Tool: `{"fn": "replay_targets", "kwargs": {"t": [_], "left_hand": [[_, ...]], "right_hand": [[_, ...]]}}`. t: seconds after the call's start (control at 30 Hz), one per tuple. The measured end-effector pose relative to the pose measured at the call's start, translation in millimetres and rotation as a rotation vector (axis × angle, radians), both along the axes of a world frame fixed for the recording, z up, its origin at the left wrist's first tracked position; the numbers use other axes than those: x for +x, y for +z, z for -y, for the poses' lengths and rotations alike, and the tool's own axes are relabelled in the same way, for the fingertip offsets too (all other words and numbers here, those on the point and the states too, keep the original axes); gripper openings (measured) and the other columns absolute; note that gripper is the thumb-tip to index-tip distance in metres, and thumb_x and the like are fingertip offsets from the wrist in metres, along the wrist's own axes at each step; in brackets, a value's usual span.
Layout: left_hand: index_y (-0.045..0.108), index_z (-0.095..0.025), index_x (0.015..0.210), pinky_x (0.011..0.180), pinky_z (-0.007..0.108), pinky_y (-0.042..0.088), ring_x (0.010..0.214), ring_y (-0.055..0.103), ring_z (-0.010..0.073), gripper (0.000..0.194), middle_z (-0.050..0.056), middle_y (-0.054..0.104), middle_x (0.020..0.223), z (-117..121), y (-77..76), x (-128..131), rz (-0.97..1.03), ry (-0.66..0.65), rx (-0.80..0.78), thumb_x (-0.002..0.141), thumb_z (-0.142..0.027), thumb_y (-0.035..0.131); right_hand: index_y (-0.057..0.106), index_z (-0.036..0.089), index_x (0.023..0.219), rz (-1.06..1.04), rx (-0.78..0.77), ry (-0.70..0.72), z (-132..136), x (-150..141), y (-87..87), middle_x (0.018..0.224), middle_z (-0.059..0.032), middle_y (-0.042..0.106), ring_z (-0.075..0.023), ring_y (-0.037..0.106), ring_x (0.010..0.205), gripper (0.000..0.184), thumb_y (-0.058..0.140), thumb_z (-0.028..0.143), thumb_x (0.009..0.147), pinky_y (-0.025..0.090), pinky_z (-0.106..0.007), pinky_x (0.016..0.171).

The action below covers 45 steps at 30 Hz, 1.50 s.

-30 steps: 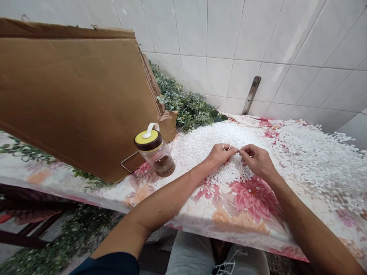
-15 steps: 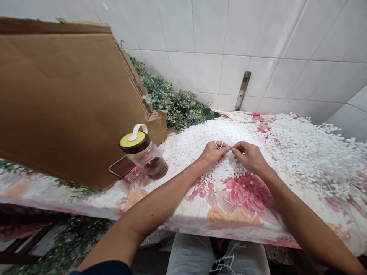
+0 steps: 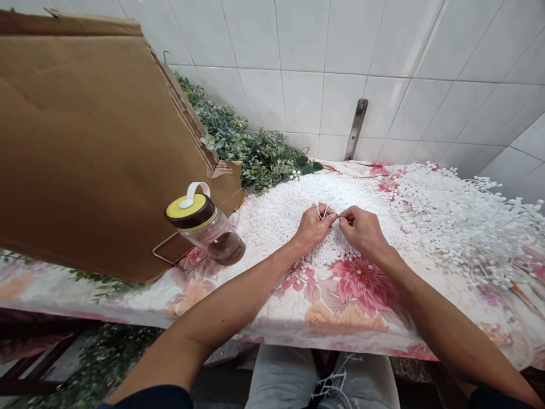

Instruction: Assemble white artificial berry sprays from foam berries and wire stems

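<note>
In the head view, the left hand (image 3: 315, 222) pinches a thin white stem (image 3: 323, 212) above the white bead pile (image 3: 281, 218), and the right hand (image 3: 360, 227) has its fingertips pressed together beside it.

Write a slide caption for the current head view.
Two hands pinch a thin white stem above white beads on floral cloth.

matt brown cardboard panel (image 3: 85, 147); glossy white wall tiles (image 3: 302, 37)

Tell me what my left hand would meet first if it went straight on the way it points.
Most likely the right hand, whose fingertips sit right by those of the left hand, though depth there is unclear.
</note>
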<state>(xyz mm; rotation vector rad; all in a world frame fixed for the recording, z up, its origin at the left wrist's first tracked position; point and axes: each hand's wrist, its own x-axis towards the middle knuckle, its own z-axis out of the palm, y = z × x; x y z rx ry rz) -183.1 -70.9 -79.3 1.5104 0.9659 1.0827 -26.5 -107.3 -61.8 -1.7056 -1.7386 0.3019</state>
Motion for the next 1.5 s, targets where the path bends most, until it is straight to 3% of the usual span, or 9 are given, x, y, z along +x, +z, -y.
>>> {"fn": "replay_targets", "kwargs": {"t": [0.1, 0.17, 0.23, 0.37, 0.53, 0.7, 1.0, 1.27, 1.5], "left_hand": [[0.066, -0.017, 0.075, 0.063, 0.025, 0.041, 0.065, 0.051, 0.012, 0.019, 0.0, 0.057, 0.069, -1.1, 1.2, 0.5, 0.002, 0.002, 0.059, 0.082, -0.034, 0.069], [0.067, -0.017, 0.073, 0.071, 0.027, 0.045, 0.072, 0.055, 0.014, 0.019, 0.001, 0.061, 0.072, -2.0, 2.3, 0.9, 0.003, 0.003, 0.129, 0.083, -0.033, 0.069], [0.07, -0.017, 0.072, 0.082, 0.03, 0.047, 0.08, 0.059, 0.0163, 0.018, 0.003, 0.065, 0.074, -3.3, 2.5, 0.8, -0.003, 0.032, 0.193, 0.083, -0.031, 0.071], [0.078, -0.017, 0.083, 0.082, 0.033, 0.048, 0.078, 0.062, 0.0174, 0.02, 0.004, 0.073, 0.081, -5.8, 0.4, -1.0, -0.005, 0.121, 0.121, 0.081, -0.036, 0.075], [0.079, -0.017, 0.085, 0.078, 0.031, 0.048, 0.079, 0.065, 0.0182, 0.021, 0.005, 0.077, 0.085, -6.9, -2.1, -2.2, -0.012, 0.133, 0.061, 0.08, -0.037, 0.075], [0.079, -0.017, 0.083, 0.079, 0.03, 0.048, 0.08, 0.065, 0.0181, 0.017, 0.004, 0.076, 0.081, -5.6, -3.5, -1.6, -0.101, 0.095, 0.068, 0.082, -0.032, 0.073], [0.079, -0.019, 0.082, 0.101, 0.036, 0.045, 0.09, 0.067, 0.02, 0.012, 0.004, 0.076, 0.084, -0.9, 2.9, -2.6, -0.203, 0.08, 0.207, 0.086, -0.027, 0.071], [0.078, -0.017, 0.082, 0.091, 0.033, 0.048, 0.09, 0.067, 0.0198, 0.011, 0.005, 0.076, 0.085, 1.0, 5.6, -1.0, -0.203, 0.091, 0.147, 0.085, -0.025, 0.071], [0.076, -0.017, 0.075, 0.098, 0.035, 0.044, 0.09, 0.064, 0.0196, 0.013, 0.004, 0.072, 0.077, 1.9, 7.2, -0.5, -0.221, 0.075, 0.193, 0.086, -0.022, 0.07]], "right_hand": [[0.072, 0.019, 0.089, 0.113, 0.045, -0.089, -6.1, 9.7, -2.6, 0.085, -0.0085, 0.076, -0.0233, 0.067, 0.076, 0.014, 0.058, 0.023, 0.086, 0.047, -0.034, 0.073], [0.072, 0.019, 0.084, 0.076, -0.003, -0.184, -9.9, 22.0, -1.6, 0.082, -0.008, 0.076, -0.0232, 0.066, 0.074, 0.012, 0.06, 0.022, 0.083, 0.048, -0.034, 0.073], [0.073, 0.02, 0.084, -0.019, 0.055, -0.218, -11.6, 33.0, 1.8, 0.082, -0.0066, 0.076, -0.0219, 0.067, 0.072, 0.013, 0.062, 0.026, 0.083, 0.05, -0.034, 0.075], [0.073, 0.019, 0.086, -0.218, 0.023, -0.088, -6.9, 35.8, 9.6, 0.073, -0.0051, 0.072, -0.0194, 0.064, 0.06, 0.026, 0.067, 0.045, 0.084, 0.052, -0.032, 0.06], [0.075, 0.019, 0.095, -0.356, -0.026, 0.127, 1.3, 20.0, 9.4, 0.076, -0.0029, 0.071, -0.0145, 0.06, 0.052, 0.027, 0.069, 0.043, 0.083, 0.053, -0.028, 0.049], [0.075, 0.018, 0.104, -0.428, -0.014, 0.157, 1.1, 17.7, 6.6, 0.087, -0.0061, 0.074, -0.0176, 0.066, 0.066, 0.037, 0.072, 0.048, 0.083, 0.058, -0.028, 0.049], [0.078, 0.018, 0.095, -0.317, -0.049, 0.163, 1.8, 19.6, 9.1, 0.08, -0.0057, 0.075, -0.0168, 0.066, 0.057, 0.033, 0.07, 0.048, 0.086, 0.056, -0.029, 0.052], [0.073, 0.021, 0.089, -0.166, -0.001, 0.135, 0.9, 17.0, 5.5, 0.08, -0.005, 0.075, -0.019, 0.067, 0.064, 0.023, 0.062, 0.04, 0.085, 0.053, -0.031, 0.062], [0.073, 0.021, 0.086, 0.008, 0.048, 0.109, 1.9, 13.2, 4.1, 0.076, -0.0037, 0.075, -0.0196, 0.066, 0.066, 0.02, 0.058, 0.035, 0.082, 0.047, -0.032, 0.068]]}}
